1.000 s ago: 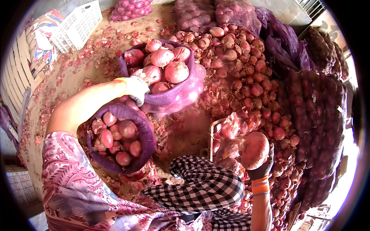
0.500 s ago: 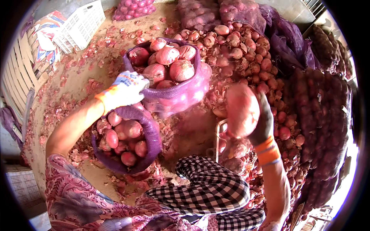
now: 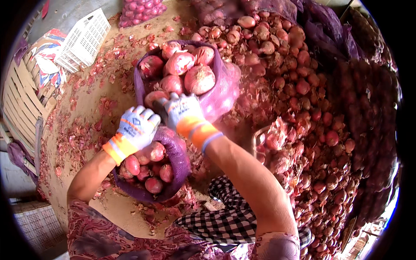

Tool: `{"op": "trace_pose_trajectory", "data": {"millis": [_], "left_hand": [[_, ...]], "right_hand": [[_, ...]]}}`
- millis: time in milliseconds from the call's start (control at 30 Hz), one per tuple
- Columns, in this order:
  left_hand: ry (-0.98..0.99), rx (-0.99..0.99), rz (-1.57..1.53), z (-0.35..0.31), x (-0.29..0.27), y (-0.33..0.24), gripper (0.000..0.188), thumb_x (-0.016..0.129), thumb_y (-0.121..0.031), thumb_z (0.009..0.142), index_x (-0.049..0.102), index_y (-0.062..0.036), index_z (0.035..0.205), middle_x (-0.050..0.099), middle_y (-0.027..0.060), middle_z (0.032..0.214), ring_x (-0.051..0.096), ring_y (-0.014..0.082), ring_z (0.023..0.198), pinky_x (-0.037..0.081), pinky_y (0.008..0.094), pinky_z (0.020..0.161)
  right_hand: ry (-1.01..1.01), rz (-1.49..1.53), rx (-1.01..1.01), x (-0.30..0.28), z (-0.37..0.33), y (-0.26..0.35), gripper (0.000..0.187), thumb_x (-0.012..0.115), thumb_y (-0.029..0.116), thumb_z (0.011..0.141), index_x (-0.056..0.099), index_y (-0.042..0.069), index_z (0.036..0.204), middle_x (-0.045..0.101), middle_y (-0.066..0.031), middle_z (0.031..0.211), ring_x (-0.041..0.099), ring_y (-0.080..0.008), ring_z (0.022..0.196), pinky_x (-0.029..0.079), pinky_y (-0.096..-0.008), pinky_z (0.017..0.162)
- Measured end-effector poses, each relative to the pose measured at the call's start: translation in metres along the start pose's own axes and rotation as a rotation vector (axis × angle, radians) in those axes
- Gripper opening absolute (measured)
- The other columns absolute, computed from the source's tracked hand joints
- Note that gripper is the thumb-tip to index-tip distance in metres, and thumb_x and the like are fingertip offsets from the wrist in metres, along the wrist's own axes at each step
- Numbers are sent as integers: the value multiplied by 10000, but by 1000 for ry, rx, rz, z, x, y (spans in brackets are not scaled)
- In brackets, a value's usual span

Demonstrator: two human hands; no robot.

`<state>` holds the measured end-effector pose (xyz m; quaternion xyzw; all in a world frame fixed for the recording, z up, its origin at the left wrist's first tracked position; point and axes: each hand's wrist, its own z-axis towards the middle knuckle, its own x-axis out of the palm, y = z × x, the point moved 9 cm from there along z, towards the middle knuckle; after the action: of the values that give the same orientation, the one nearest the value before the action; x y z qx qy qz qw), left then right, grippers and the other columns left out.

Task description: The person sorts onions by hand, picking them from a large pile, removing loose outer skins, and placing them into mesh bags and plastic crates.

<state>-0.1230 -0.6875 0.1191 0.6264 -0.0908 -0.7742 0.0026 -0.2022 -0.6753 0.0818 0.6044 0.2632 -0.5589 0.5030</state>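
Both my hands wear pale grey gloves with orange cuffs and dark palms. My left hand [image 3: 138,127] is closed at the near left rim of the larger purple mesh bag [image 3: 219,102], its fingertips curled out of sight. Close beside it, my right hand [image 3: 184,112] curls over the same rim, its dark thumb side against a red onion [image 3: 156,99] at the bag's near edge. Large red onions [image 3: 199,79] fill this bag to the top. Below my left hand stands a smaller mesh bag [image 3: 177,171] with a rolled rim, holding several onions [image 3: 154,185].
A pile of loose onions [image 3: 303,86] spreads along the right, against stacked full mesh sacks [image 3: 368,121]. A metal-framed thing [image 3: 255,145] stands near the pile, partly under skins. White crate [image 3: 84,41] and small onion bag [image 3: 141,11] lie at the back left.
My right hand has come left from the pile, carrying a large onion to the larger bag. An onion now shows at that bag's near edge. My left hand has shifted slightly nearer.
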Motion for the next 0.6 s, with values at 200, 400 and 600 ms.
{"op": "trace_pose_trajectory", "data": {"millis": [200, 400, 600], "left_hand": [[122, -121, -18, 4, 41, 18, 245, 679, -215, 657, 589, -61, 825, 570, 104, 778, 565, 297, 769, 475, 409, 673], [196, -284, 100, 6, 11, -29, 400, 588, -248, 799, 543, -70, 1154, 520, 140, 1162, 515, 329, 1022, 423, 419, 871], [-40, -34, -815, 71, -53, -176, 453, 563, -82, 852, 438, -39, 1286, 463, 82, 1303, 485, 196, 1130, 396, 296, 949]], "right_hand": [[38, 136, -95, 1, -7, 2, 336, 619, 222, 646, 658, 204, 979, 631, -43, 905, 625, -194, 842, 485, -404, 675], [-152, 395, 76, -115, -180, -124, 414, 569, 239, 696, 612, 119, 1090, 649, -129, 962, 614, -317, 903, 496, -389, 767], [-688, 833, 1131, -159, -590, -297, 356, 610, 231, 819, 611, 93, 1147, 648, -12, 1012, 572, -98, 877, 476, -259, 753]]}}
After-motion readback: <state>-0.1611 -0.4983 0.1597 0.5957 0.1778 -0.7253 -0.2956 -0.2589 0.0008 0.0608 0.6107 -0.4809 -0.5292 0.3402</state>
